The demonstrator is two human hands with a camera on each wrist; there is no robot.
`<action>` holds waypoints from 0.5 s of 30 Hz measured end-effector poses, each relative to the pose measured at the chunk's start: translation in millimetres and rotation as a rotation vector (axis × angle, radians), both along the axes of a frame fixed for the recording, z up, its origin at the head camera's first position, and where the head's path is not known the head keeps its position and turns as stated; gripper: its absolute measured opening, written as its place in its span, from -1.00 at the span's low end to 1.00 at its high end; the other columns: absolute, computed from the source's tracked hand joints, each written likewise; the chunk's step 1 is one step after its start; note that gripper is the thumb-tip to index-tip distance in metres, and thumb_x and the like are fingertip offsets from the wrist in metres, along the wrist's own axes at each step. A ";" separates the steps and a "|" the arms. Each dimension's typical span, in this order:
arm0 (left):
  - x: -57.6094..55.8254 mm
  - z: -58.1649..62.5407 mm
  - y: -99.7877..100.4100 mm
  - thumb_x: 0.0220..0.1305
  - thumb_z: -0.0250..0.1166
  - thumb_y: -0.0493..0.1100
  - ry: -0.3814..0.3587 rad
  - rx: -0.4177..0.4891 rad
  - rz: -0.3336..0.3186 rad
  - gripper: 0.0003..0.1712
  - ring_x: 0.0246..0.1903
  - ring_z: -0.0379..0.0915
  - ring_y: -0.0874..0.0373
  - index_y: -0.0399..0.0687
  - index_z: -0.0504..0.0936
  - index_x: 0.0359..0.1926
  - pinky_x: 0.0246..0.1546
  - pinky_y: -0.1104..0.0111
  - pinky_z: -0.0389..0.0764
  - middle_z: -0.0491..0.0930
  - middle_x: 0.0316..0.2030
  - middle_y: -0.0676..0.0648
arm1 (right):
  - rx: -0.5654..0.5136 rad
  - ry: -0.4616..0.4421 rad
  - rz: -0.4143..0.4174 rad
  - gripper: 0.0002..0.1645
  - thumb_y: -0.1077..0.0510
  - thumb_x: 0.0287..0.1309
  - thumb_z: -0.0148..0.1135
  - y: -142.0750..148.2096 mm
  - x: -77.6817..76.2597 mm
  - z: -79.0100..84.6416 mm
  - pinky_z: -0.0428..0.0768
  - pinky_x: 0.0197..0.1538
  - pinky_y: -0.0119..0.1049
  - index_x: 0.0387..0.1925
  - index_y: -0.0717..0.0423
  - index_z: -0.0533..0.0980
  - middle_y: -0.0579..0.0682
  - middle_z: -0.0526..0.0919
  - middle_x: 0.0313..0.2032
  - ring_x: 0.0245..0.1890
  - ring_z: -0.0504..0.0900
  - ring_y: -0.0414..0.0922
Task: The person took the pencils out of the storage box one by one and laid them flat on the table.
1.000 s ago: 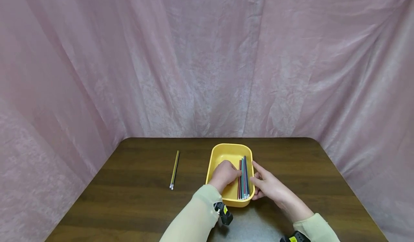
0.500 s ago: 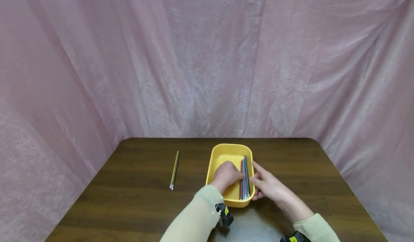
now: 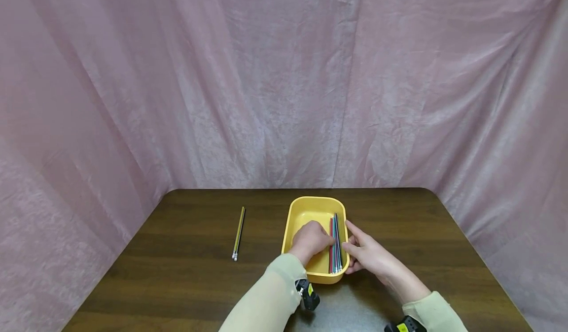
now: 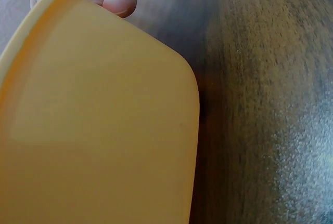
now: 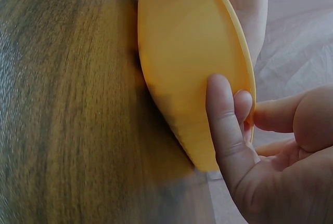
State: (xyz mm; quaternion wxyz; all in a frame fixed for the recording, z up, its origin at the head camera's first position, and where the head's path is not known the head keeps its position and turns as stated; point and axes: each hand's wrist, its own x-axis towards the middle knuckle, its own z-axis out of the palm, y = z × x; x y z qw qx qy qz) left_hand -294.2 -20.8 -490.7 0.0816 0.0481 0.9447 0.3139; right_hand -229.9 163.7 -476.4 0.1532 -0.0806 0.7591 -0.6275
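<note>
In the head view, a yellow tray (image 3: 313,206) stands on the table with several pencils (image 3: 336,255) lying lengthwise along its right side. My left hand (image 3: 309,238) reaches into the tray from the near left. Its fingertips touch the left edge of the pencil bundle, and how they curl underneath is hidden. My right hand (image 3: 370,258) grips the tray's right rim, its thumb and fingers on both sides of the wall in the right wrist view. Left of the tray, two pencils (image 3: 238,233), one yellowish and one dark, lie side by side with white eraser ends toward me.
The brown wooden table (image 3: 186,282) has rounded far corners. Pink cloth (image 3: 284,85) hangs behind it and along both sides. The outer wall of the tray (image 4: 104,109) fills much of the left wrist view.
The pencils in the tray have shifted slightly right and closer together as my left hand moved right against them. My right hand stays on the rim.
</note>
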 end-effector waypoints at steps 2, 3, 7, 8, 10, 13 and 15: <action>-2.9 -2.7 0.4 0.29 0.59 0.06 -0.001 -0.003 0.005 -0.58 -0.54 0.45 0.13 0.08 0.65 -0.61 -0.44 0.28 0.42 0.57 -0.60 0.09 | 0.000 0.000 -0.005 -0.13 0.35 0.68 0.03 -0.4 0.2 0.7 0.81 -0.33 -0.06 0.77 0.26 -0.14 0.26 0.45 -0.12 -0.42 0.59 0.00; -4.9 -4.6 0.7 0.29 0.58 0.07 -0.007 -0.004 0.007 -0.58 -0.54 0.45 0.13 0.09 0.65 -0.61 -0.44 0.28 0.42 0.57 -0.59 0.10 | 0.000 -0.001 -0.007 -0.12 0.35 0.68 0.04 -0.6 0.3 1.0 0.80 -0.33 -0.06 0.77 0.26 -0.14 0.26 0.45 -0.13 -0.42 0.58 0.00; -6.0 -7.5 -0.1 0.30 0.58 0.05 0.006 0.029 0.008 -0.55 -0.59 0.40 0.13 0.05 0.62 -0.63 -0.51 0.28 0.36 0.52 -0.63 0.08 | 0.004 -0.002 -0.005 -0.12 0.34 0.68 0.04 -0.2 0.0 0.4 0.81 -0.33 -0.06 0.77 0.26 -0.15 0.25 0.45 -0.13 -0.41 0.58 0.00; -5.4 -7.0 -0.4 0.31 0.57 0.05 0.007 0.033 0.009 -0.55 -0.59 0.39 0.13 0.05 0.61 -0.64 -0.51 0.28 0.35 0.51 -0.64 0.08 | 0.005 -0.001 -0.003 -0.12 0.34 0.68 0.04 -0.1 -0.3 0.0 0.81 -0.32 -0.06 0.77 0.26 -0.15 0.25 0.45 -0.13 -0.41 0.58 0.00; -3.2 -4.8 -1.1 0.34 0.55 0.03 0.014 0.038 0.007 -0.53 -0.60 0.36 0.15 0.06 0.58 -0.64 -0.53 0.31 0.32 0.47 -0.65 0.08 | 0.005 -0.001 -0.004 -0.12 0.34 0.69 0.03 0.0 -0.7 -0.6 0.81 -0.32 -0.05 0.77 0.25 -0.15 0.25 0.45 -0.13 -0.41 0.59 0.00; -2.0 -2.7 -1.7 0.37 0.53 0.02 0.001 0.035 0.006 -0.52 -0.63 0.34 0.16 0.06 0.57 -0.65 -0.55 0.32 0.32 0.45 -0.67 0.09 | 0.003 -0.001 -0.007 -0.12 0.34 0.69 0.03 -0.6 -0.7 -0.6 0.81 -0.33 -0.05 0.77 0.24 -0.15 0.25 0.45 -0.13 -0.42 0.59 0.00; -1.2 -1.8 -2.0 0.38 0.52 0.00 -0.001 0.043 0.004 -0.51 -0.65 0.33 0.16 0.06 0.56 -0.67 -0.57 0.32 0.30 0.44 -0.70 0.08 | 0.000 -0.001 -0.008 -0.13 0.35 0.68 0.03 -0.8 -0.6 -0.3 0.81 -0.33 -0.05 0.77 0.23 -0.14 0.25 0.46 -0.13 -0.42 0.59 0.00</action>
